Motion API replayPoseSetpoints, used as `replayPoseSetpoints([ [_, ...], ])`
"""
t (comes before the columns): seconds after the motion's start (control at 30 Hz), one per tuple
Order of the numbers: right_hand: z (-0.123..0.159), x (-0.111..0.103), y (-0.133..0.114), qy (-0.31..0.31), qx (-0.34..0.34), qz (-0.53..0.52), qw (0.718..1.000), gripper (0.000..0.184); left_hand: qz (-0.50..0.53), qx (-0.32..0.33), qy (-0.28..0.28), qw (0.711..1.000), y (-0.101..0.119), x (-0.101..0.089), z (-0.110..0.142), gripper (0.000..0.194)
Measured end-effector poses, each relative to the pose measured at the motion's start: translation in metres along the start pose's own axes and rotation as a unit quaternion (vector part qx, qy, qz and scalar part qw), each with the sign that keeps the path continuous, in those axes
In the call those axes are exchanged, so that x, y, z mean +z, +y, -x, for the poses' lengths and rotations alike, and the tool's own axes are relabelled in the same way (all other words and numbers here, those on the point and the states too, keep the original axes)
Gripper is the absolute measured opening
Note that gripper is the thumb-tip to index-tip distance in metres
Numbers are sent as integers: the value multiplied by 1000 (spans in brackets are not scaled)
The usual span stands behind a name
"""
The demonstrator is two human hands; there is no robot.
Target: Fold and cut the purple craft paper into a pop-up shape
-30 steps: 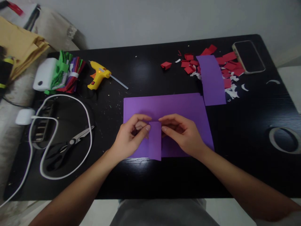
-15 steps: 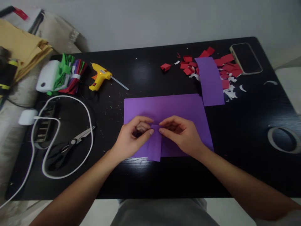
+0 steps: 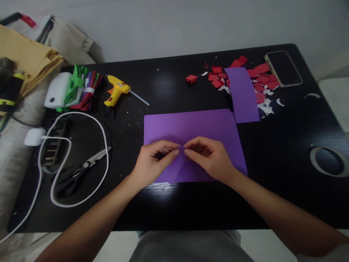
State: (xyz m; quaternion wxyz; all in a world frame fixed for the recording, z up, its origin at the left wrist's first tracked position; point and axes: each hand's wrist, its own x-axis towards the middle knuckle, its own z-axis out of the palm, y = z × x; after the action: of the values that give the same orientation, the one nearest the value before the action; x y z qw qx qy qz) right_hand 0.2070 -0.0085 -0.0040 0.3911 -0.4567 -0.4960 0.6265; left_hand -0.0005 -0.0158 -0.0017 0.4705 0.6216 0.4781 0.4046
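Between both hands is a narrow purple paper strip (image 3: pixel 177 166), pinched at its top end and slanting down toward the table's front edge. My left hand (image 3: pixel 155 158) grips its upper left side between thumb and index finger. From the other side my right hand (image 3: pixel 208 154) pinches the same end, its fingertips almost meeting the left ones. Under them lies a large purple sheet (image 3: pixel 191 125), flat on the black table. The exact fold at the fingertips is too small to make out.
A second purple piece (image 3: pixel 244 96) rests over red paper scraps (image 3: pixel 263 78) near a phone (image 3: pixel 284 68). To the left are a yellow glue gun (image 3: pixel 117 91), scissors (image 3: pixel 84 165), a white cable (image 3: pixel 105 145) and bundled green strips (image 3: pixel 75 85). A tape ring (image 3: pixel 328 162) lies at right.
The purple strip has turned from nearly upright to a slant, its lower end now narrower to the eye. Both hands stay in about the same place, fingertips slightly closer together.
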Motion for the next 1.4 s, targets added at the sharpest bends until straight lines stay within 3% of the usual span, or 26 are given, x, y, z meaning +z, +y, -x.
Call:
replayPoseSetpoints([
  [0.63,0,-2,1,0,11,25,1000,13,2,13,9,1000,1,2,2,10],
  [1.1,0,-1,-1,-3,0,-18,1000,3,-14,22,-13,1000,2,-3,3,14],
  [1.4,0,-1,0,1,-8,-29,1000,4,54,-9,-12,998,5,-2,0,15],
])
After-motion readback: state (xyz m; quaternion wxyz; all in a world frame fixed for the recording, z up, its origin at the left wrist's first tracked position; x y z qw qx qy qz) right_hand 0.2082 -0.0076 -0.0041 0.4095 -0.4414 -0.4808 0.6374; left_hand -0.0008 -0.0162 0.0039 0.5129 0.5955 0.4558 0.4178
